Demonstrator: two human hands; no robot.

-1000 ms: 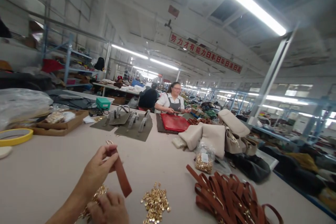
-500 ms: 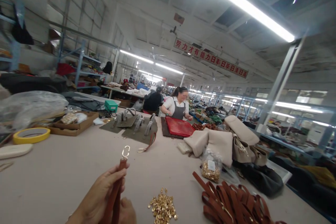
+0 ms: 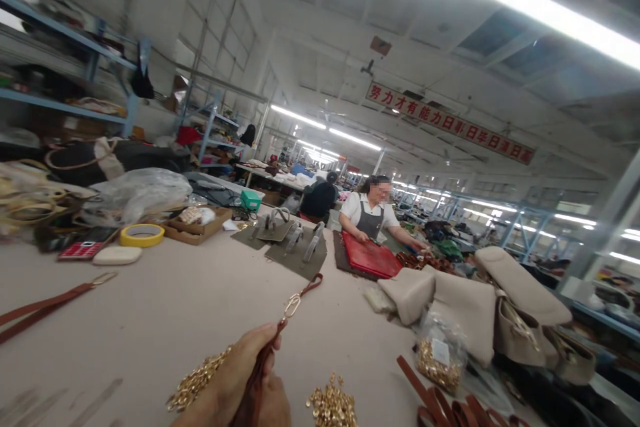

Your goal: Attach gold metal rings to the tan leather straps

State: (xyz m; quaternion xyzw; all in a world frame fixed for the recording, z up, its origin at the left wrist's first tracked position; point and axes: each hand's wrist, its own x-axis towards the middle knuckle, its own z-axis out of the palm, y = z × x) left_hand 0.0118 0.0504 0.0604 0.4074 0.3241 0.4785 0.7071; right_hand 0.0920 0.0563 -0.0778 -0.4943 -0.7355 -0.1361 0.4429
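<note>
My left hand [image 3: 243, 363] pinches a brown leather strap [image 3: 260, 363] near its end, which carries a gold clasp [image 3: 292, 307]. Curled close against the lower strap is my right hand [image 3: 275, 400], its fingers partly hidden. Just beyond the clasp lies a short brown strap loop [image 3: 315, 282]; in the picture the two overlap, and I cannot tell whether they touch. Small gold metal pieces, like rivet caps, form one pile [image 3: 334, 403] to the right of my hands and another pile [image 3: 200, 377] to the left.
Brown straps [image 3: 450, 410] lie at front right, beside a bag of gold pieces [image 3: 440, 360] and beige bags [image 3: 465, 307]. At left are another strap [image 3: 50, 303], yellow tape [image 3: 142, 235] and a cardboard tray [image 3: 197, 230]. Across the table, a person [image 3: 370, 213] stands at a red piece [image 3: 370, 255].
My view has swung left, bringing another strap and a second gold pile into sight. My hands and the held strap have moved toward the short strap loop. The person opposite has reached out an arm.
</note>
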